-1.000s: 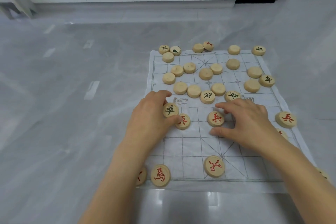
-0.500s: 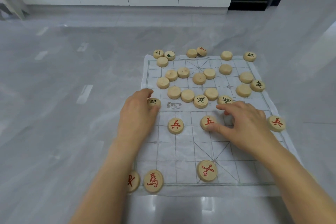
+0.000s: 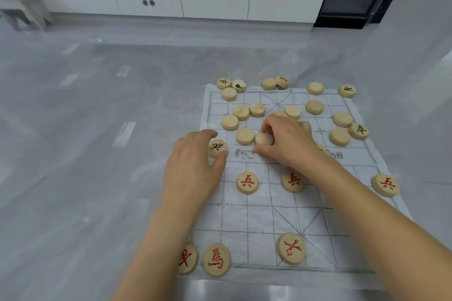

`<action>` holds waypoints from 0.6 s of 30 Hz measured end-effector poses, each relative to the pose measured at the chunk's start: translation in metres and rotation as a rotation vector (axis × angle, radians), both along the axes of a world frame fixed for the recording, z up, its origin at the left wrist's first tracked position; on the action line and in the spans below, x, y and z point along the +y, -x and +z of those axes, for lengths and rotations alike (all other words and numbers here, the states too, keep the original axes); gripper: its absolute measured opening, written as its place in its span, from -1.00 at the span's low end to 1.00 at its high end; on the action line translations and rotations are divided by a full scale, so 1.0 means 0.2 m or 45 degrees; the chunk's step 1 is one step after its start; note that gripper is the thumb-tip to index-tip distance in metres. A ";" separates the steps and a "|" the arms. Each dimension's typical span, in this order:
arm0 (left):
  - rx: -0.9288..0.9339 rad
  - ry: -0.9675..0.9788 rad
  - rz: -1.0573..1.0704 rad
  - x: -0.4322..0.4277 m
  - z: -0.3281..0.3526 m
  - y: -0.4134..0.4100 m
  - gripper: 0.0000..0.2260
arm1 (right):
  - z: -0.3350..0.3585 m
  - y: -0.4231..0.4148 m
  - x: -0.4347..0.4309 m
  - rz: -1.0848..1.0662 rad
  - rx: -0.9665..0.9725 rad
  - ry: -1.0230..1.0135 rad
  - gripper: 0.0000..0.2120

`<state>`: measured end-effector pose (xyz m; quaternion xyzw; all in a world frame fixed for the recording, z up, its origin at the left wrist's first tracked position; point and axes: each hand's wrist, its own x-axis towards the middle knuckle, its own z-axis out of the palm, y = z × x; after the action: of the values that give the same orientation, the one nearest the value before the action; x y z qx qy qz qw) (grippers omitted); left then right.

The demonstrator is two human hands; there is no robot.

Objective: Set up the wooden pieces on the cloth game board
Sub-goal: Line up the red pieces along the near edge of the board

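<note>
Where my forearms came in from the bottom of frame, the cloth board [image 3: 269, 217] lay flat on the grey floor [image 3: 73, 178], right of centre.

Nearest row, along the board's bottom edge: a red-marked piece [image 3: 187, 258] half hidden behind my left forearm, the red horse piece [image 3: 216, 260] just beside it, and a third red piece [image 3: 291, 248] further right, where the diagonal lines met.

Next row up: three red soldier pieces [image 3: 247, 182]. One sat centre, one partly under my right wrist, one at the board's right edge.

Left hand [image 3: 193, 168] sat mid-frame at the cloth's left edge, thumb and forefinger pinching a green-marked piece [image 3: 217, 148].

Right hand [image 3: 288, 140] was curled just right of it, fingertips and thumb closed round a blank piece [image 3: 263, 139]. A second blank piece [image 3: 245, 136] touched that one on its left. Couldn't tell whether the pinched one was lifted off the cloth.

Beyond the hands: scattered pieces [image 3: 314, 107], mostly blank side up and a few green-marked, spread over the far half and along the far edge.

White cabinets [image 3: 215, 0] ran across the top of frame, with a stool [image 3: 24, 7] upper left.
</note>
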<state>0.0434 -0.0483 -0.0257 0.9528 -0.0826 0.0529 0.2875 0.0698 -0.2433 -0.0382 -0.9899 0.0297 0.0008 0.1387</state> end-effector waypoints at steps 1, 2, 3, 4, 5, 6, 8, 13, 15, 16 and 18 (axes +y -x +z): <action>-0.006 0.004 -0.004 0.00 0.01 0.01 -0.65 | 0.01 0.00 -0.01 0.017 -0.028 -0.011 -0.69; -0.012 0.010 -0.007 0.00 0.02 0.01 -0.65 | 0.01 0.01 -0.01 0.031 -0.066 -0.028 -0.76; -0.018 0.018 -0.007 0.01 0.03 0.01 -0.65 | 0.02 0.01 -0.02 0.034 -0.098 -0.068 -0.81; -0.023 0.024 -0.005 0.01 0.03 0.01 -0.65 | 0.03 0.02 -0.03 0.022 -0.112 -0.137 -0.84; -0.024 0.026 -0.003 0.01 0.04 0.01 -0.65 | 0.04 0.03 -0.03 0.000 -0.110 -0.229 -0.85; -0.022 0.023 -0.002 0.02 0.04 0.01 -0.65 | 0.05 0.03 -0.03 -0.027 -0.096 -0.321 -0.86; -0.010 0.010 -0.007 0.02 0.04 0.01 -0.65 | 0.05 0.02 -0.03 -0.068 -0.048 -0.380 -0.86; 0.017 -0.023 -0.022 0.02 0.04 0.02 -0.67 | 0.02 -0.03 -0.03 -0.109 0.061 -0.206 -0.75; 0.022 -0.027 -0.016 0.02 0.04 0.01 -0.68 | 0.01 -0.03 -0.03 -0.110 0.056 -0.114 -0.73; 0.025 -0.032 -0.016 0.02 0.04 0.01 -0.68 | 0.00 -0.03 -0.03 -0.109 0.051 -0.065 -0.74; 0.026 -0.037 -0.013 0.03 0.04 0.01 -0.69 | -0.01 -0.04 -0.01 -0.106 0.021 -0.020 -0.73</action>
<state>0.0423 -0.0420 -0.0177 0.9569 -0.0852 0.0405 0.2746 0.0783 -0.2449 -0.0399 -0.9866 0.0721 0.0033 0.1464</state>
